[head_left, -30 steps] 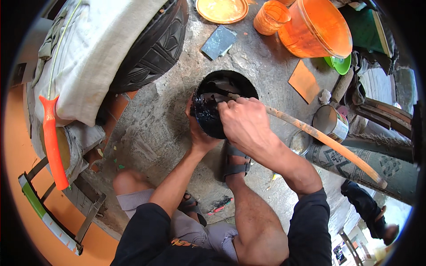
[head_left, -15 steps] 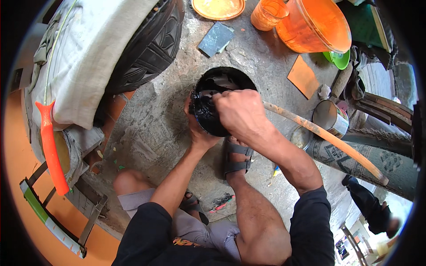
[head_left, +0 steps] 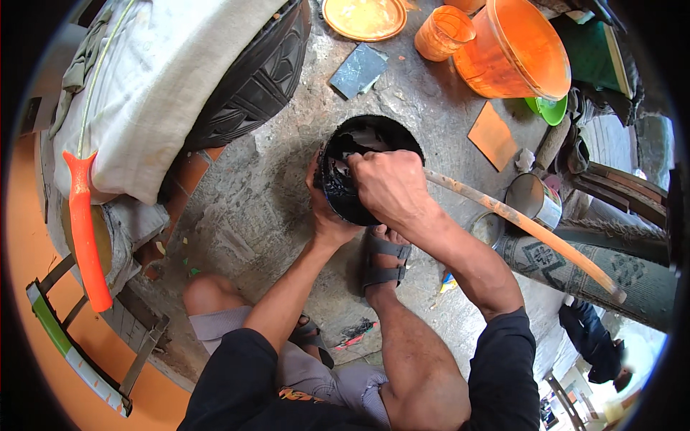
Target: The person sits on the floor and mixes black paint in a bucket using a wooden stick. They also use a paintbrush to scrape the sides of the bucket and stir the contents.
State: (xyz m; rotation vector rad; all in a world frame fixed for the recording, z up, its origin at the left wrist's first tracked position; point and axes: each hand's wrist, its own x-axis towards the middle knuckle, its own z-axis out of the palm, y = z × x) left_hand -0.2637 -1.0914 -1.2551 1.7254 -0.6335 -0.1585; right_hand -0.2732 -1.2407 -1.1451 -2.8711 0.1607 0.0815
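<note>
A round black bucket (head_left: 420, 136), coated inside with dark, wet, shiny stuff, is tilted toward me above the floor by my sandalled foot. My left hand (head_left: 327, 215) clasps its left outer side, fingers partly hidden behind it. Over the bucket's mouth, my right hand (head_left: 392, 185) is closed in a fist round a long wooden stick (head_left: 528, 221). The stick sticks out to the lower right; its other end, inside the bucket, is hidden by the fist. Black smears show on my left fingers.
An orange bucket (head_left: 514, 50), an orange cup (head_left: 442, 36) and an orange lid (head_left: 365, 16) stand at the back. A grey tile piece (head_left: 359, 70) and an orange tile (head_left: 493, 136) lie nearer. Right: an open tin (head_left: 535, 201) and a rolled mat (head_left: 575, 262). Left: a cloth-covered tyre (head_left: 248, 93).
The floor things sit slightly lower in the picture, as the view has shifted. My right fist has moved a little with the stick; both holds are the same.
</note>
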